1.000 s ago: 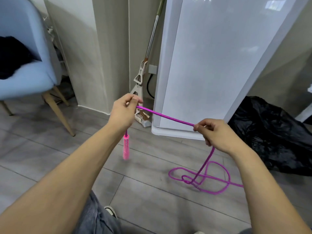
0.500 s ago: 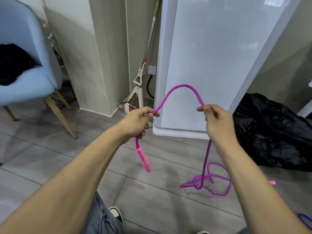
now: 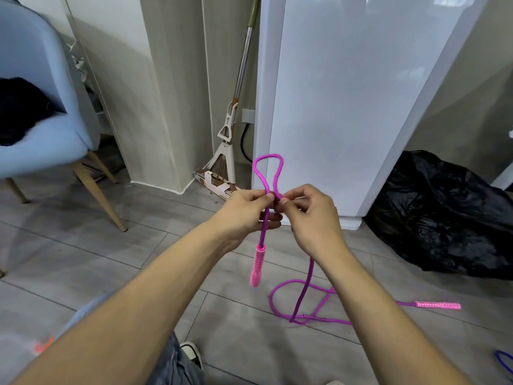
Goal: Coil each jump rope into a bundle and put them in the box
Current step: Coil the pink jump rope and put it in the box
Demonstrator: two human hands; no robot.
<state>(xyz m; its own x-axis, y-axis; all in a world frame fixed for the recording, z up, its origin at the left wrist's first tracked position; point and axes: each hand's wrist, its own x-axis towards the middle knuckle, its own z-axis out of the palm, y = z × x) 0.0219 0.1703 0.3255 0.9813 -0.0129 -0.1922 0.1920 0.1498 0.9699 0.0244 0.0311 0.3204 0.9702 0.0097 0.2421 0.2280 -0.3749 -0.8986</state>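
Item: bright magenta braided jump rope [image 3: 298, 298] with two pink ribbed plastic handles. You hold it in front of you above the grey tiled floor [image 3: 138, 259].

Your left hand [image 3: 244, 215]: thumb and forefinger pinch the rope at the base of a narrow upright loop [image 3: 268, 169]. Below this pinch a short run of cord hangs straight down and ends in the first pink handle [image 3: 257, 265], which dangles free of the floor.

Your right hand [image 3: 311, 215]: fingertips pinch the other leg of the same loop, touching or nearly touching the left hand's fingers. Both pinches are pressed shut on the cord; the remaining fingers curl loosely.

Remainder of rope: it drops from beneath your right wrist to the floor, where it lies in loose crossed loops to the right of the hanging handle. The second pink handle [image 3: 438, 305] lies flat on the tiles, further right, near a crumpled black plastic bag [image 3: 444, 212].

Surroundings:
- White glossy panel [image 3: 347, 93], standing directly behind the loop.
- Mop [image 3: 227, 129] with metal pole, leaning in the corner to the left of the panel.
- Pale blue upholstered chair [image 3: 41, 107] with wooden legs, far left, a dark item on its seat.
- A short arc of blue cord [image 3: 503, 365], bottom right edge.
- Your shoe [image 3: 191, 354] and denim trouser leg, bottom centre.
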